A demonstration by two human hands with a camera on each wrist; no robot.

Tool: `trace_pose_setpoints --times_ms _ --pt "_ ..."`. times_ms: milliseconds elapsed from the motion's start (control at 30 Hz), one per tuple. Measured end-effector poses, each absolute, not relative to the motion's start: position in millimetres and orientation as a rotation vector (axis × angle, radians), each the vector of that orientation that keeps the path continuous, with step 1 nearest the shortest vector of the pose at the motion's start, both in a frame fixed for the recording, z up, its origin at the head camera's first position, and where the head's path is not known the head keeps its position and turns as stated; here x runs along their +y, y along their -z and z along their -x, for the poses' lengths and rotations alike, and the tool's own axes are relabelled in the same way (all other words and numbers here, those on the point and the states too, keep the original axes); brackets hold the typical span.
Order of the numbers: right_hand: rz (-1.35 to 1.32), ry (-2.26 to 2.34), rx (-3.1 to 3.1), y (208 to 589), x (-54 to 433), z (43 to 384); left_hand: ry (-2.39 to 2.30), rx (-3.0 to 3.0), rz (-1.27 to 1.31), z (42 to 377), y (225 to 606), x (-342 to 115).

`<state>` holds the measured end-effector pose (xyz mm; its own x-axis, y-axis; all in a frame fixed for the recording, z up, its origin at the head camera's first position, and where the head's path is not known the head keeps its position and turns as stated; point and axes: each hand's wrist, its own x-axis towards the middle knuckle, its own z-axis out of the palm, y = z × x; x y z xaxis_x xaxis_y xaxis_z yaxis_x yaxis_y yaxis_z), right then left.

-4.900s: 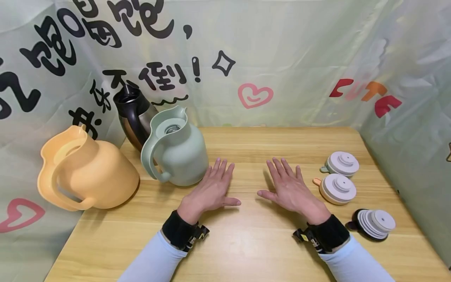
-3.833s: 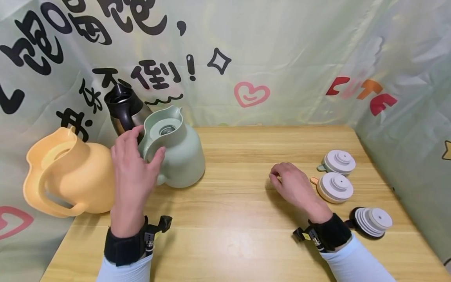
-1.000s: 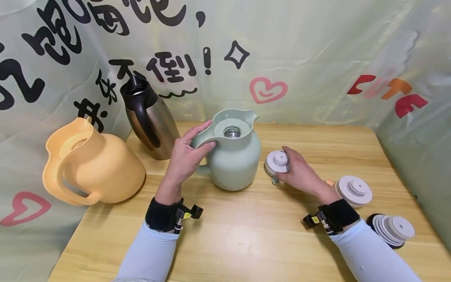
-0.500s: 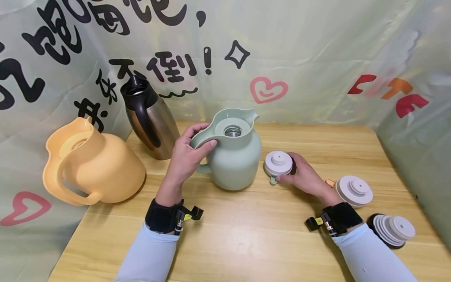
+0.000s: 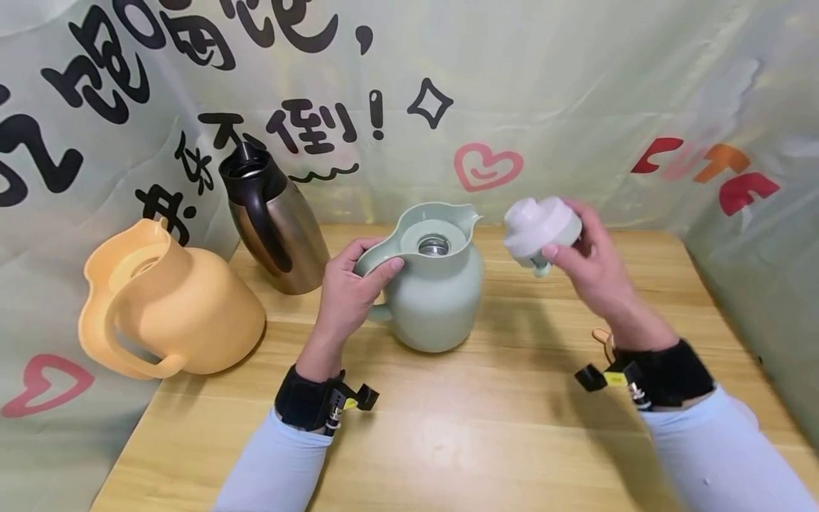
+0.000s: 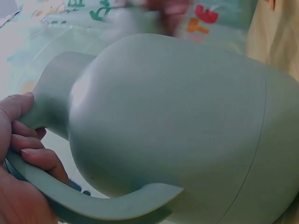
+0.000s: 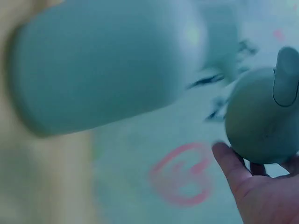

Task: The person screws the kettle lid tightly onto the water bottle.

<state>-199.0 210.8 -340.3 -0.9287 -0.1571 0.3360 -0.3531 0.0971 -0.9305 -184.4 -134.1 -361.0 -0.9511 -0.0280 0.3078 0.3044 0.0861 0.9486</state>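
One green jug [image 5: 437,302], one white-and-green lid [image 5: 544,231]: both hand-held.
Left hand [image 5: 348,295]: fingers curl round the top of the jug's handle [image 6: 112,207]; jug stands upright on the wooden table [image 5: 448,419], its open mouth [image 5: 434,246] just right of the thumb. Right hand [image 5: 601,274]: fingers and thumb grip the lid by its side, tilted, raised off the table. Left of the left fingers: one steel-and-black jug [image 5: 294,235], near, and one orange jug [image 5: 195,306], farther off.
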Motion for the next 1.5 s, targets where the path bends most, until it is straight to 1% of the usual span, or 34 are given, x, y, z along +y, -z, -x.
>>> trace_pose_setpoints --times_ms 100,200,300,400,467,633,1033,1200,1300,1400,1500 --pt "-0.704 -1.911 -2.214 293.0 198.0 204.0 1.962 -2.118 0.281 182.0 361.5 -127.3" --pt "-0.822 -1.710 -2.383 252.9 182.0 210.2 1.953 -2.112 0.285 180.5 361.6 -122.4" --pt "-0.944 -1.355 -2.618 225.0 165.3 219.3 1.939 -2.101 0.292 180.2 362.0 -120.0" --pt "-1.045 -1.004 -2.805 209.5 147.9 228.2 1.926 -2.099 0.301 180.3 362.5 -119.1" --pt "-1.100 -0.801 -2.903 204.3 136.1 232.4 1.918 -2.102 0.306 180.9 363.0 -118.7" --pt "-1.132 -0.381 -3.030 201.7 111.5 236.5 1.908 -2.103 0.322 181.7 365.1 -118.8" --pt "-0.975 0.087 -3.093 204.4 80.3 230.1 1.908 -2.110 0.334 181.7 365.1 -119.7" --pt "-0.915 0.142 -3.114 208.1 75.6 230.3 1.904 -2.109 0.339 182.4 365.1 -119.8" --pt "-0.926 0.128 -3.120 207.6 78.2 232.3 1.897 -2.103 0.343 182.3 364.6 -120.3" --pt "-1.024 -0.020 -3.140 204.0 88.3 234.6 1.900 -2.097 0.351 181.7 364.0 -120.4" --pt "-1.190 -0.250 -3.157 200.3 103.3 235.1 1.907 -2.096 0.350 181.4 363.4 -120.0"
